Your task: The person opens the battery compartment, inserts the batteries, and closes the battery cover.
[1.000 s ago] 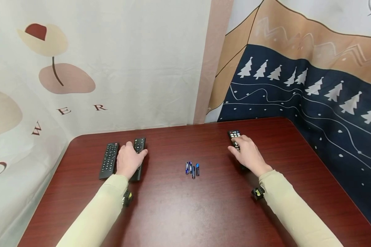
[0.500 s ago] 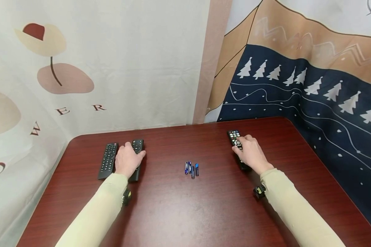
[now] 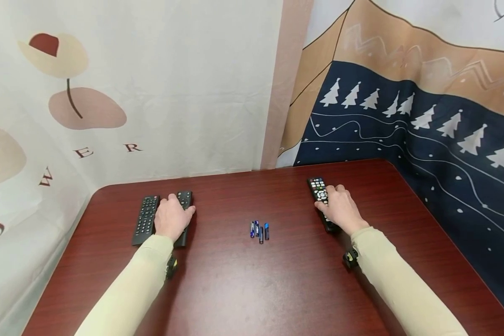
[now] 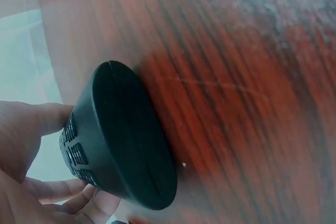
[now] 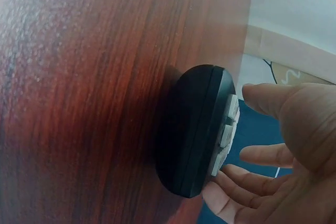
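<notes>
Grips a black remote (image 4: 136,145) in the left hand (image 3: 173,217), just beside a second remote (image 3: 146,218), toward the worktop's (image 3: 252,289) far left corner. Rests the right hand (image 3: 340,211) slack, thumb apart, above a white-keyed remote (image 3: 318,186) toward the far right corner.

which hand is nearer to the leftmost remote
Left. The left hand is immediately right of the leftmost remote, over the middle remote; the right hand is far across the table, at the rightmost remote.

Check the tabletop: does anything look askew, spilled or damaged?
Nothing looks spilled or damaged. Four blue cylindrical batteries on the reddish-brown table look slightly askew: the third from the left lies out of line.
</notes>
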Available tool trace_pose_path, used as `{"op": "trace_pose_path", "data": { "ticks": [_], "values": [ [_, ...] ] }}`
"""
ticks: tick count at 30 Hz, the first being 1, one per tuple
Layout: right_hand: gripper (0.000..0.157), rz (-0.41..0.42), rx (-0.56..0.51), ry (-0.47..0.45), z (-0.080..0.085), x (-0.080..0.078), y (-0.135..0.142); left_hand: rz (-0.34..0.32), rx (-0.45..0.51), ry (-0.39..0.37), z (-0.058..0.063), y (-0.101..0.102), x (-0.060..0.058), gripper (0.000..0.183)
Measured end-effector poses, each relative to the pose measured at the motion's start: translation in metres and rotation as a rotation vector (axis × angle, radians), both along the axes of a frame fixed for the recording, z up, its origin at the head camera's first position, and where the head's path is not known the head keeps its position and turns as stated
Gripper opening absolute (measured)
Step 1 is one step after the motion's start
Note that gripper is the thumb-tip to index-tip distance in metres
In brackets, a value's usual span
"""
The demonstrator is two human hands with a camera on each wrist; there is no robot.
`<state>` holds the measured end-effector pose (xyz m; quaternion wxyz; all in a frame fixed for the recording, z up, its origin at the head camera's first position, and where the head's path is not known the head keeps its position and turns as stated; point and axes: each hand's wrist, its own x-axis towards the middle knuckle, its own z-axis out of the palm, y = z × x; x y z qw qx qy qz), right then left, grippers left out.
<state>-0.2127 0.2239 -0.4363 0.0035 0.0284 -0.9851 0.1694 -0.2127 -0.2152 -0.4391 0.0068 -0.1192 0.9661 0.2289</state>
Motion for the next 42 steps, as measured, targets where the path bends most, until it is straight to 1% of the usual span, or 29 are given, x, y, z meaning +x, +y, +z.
{"op": "trace_pose_path", "data": {
  "ticks": [10,18,22,26,29,32,38,42],
  "values": [
    [0.071,0.0,0.028,-0.056,-0.001,-0.004,-0.001,-0.002,-0.028,-0.034,-0.002,0.001,-0.003,0.071],
    [0.064,-0.01,0.006,-0.068,-0.001,-0.007,-0.002,0.008,-0.039,-0.073,-0.002,0.001,-0.003,0.072],
    [0.065,-0.036,-0.028,-0.105,0.0,-0.008,-0.003,0.015,-0.034,-0.073,-0.001,0.001,-0.002,0.072],
    [0.066,-0.069,-0.086,-0.154,0.002,-0.007,-0.004,0.006,-0.054,-0.043,0.003,0.004,0.0,0.071],
    [0.065,-0.081,-0.136,-0.16,0.004,-0.005,-0.006,-0.012,-0.081,0.002,0.007,0.008,0.001,0.07],
    [0.061,-0.082,-0.199,-0.14,0.005,-0.002,-0.009,-0.041,-0.099,0.049,0.011,0.013,0.003,0.068],
    [0.055,-0.045,-0.313,-0.074,0.006,0.004,-0.017,-0.087,-0.092,0.118,0.015,0.022,0.009,0.063],
    [0.049,-0.02,-0.39,-0.048,0.009,0.008,-0.023,-0.114,-0.079,0.168,0.017,0.029,0.012,0.058]
  ]
}}
